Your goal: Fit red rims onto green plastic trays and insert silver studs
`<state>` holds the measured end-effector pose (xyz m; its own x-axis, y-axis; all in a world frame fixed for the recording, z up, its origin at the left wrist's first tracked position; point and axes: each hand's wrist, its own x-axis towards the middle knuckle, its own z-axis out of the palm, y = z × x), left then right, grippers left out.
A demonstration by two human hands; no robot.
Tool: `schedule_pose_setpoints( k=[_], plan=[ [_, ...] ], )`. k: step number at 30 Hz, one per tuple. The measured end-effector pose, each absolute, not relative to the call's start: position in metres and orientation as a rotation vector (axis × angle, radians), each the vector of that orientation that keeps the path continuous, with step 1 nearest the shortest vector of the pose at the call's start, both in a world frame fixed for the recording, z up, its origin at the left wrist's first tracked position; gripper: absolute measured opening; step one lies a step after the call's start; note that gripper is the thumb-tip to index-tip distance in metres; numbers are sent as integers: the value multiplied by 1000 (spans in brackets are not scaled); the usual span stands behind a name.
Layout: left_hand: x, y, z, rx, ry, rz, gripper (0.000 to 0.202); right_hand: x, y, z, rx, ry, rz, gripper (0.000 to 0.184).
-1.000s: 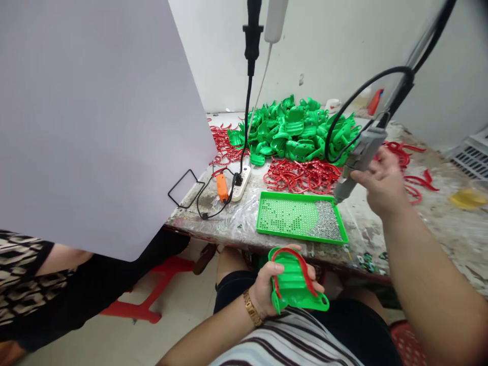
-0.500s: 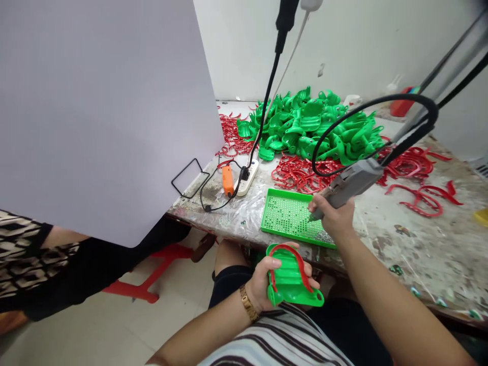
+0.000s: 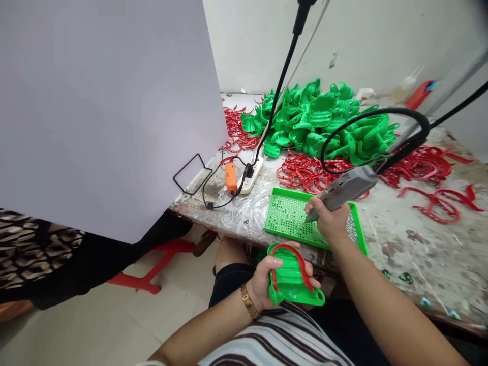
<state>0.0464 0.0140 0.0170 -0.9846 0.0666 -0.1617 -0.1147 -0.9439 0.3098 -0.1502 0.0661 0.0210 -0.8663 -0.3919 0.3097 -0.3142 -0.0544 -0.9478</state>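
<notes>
My left hand [image 3: 263, 279] grips a green plastic shell [image 3: 290, 277] in front of my lap, its hollow side facing up. A curved red strip [image 3: 301, 262] lies along the inside of the shell's rim. Wrapped round a grey electric screwdriver [image 3: 348, 187], my right hand [image 3: 330, 218] holds it tilted, tip down, over a green perforated tray [image 3: 280, 231]. The tool's tip is close to the tray's holes; whether it touches them I cannot tell. Small metal screws [image 3: 353, 229] lie at the tray's right end, partly behind my right hand.
Green shells [image 3: 320, 119] are heaped at the back of the table [image 3: 396, 244], with red strips [image 3: 305, 170] around them. A power strip [image 3: 251, 175] and orange adapter [image 3: 231, 177] sit left of the tray. Cables hang overhead. A grey panel [image 3: 114, 112] screens a person [image 3: 38, 254] at left.
The view has shifted slightly. My right hand and the screwdriver have moved a little left across the tray, uncovering more screws. My left hand still holds the shell in the same place.
</notes>
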Motion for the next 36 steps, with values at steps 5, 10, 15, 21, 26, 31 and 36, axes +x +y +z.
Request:
schedule_pose_setpoints(
  k=[5, 10, 15, 21, 26, 31, 36],
  plan=[
    [46, 12, 17, -231, 494, 3012, 63, -151, 65, 20, -800, 2136, -2089, 37],
    [45, 11, 17, -230, 503, 3016, 65, -150, 66, 19, -799, 2170, -2071, 36],
    [44, 13, 14, -161, 465, 3028, 65, -150, 66, 17, -794, 2142, -2084, 35],
    [44, 15, 12, -115, 438, 3018, 61, -139, 70, 50, -792, 1984, -2284, 31],
    [42, 18, 18, -84, 436, 2993, 58, -102, 86, 102, -884, 1713, -2392, 34],
    [41, 22, 20, -140, 430, 2911, 49, -69, 98, 116, -1019, 1513, -2312, 40],
    [43, 23, 22, -134, 522, 2842, 52, -63, 96, 110, -1080, 1328, -2310, 35]
  ],
)
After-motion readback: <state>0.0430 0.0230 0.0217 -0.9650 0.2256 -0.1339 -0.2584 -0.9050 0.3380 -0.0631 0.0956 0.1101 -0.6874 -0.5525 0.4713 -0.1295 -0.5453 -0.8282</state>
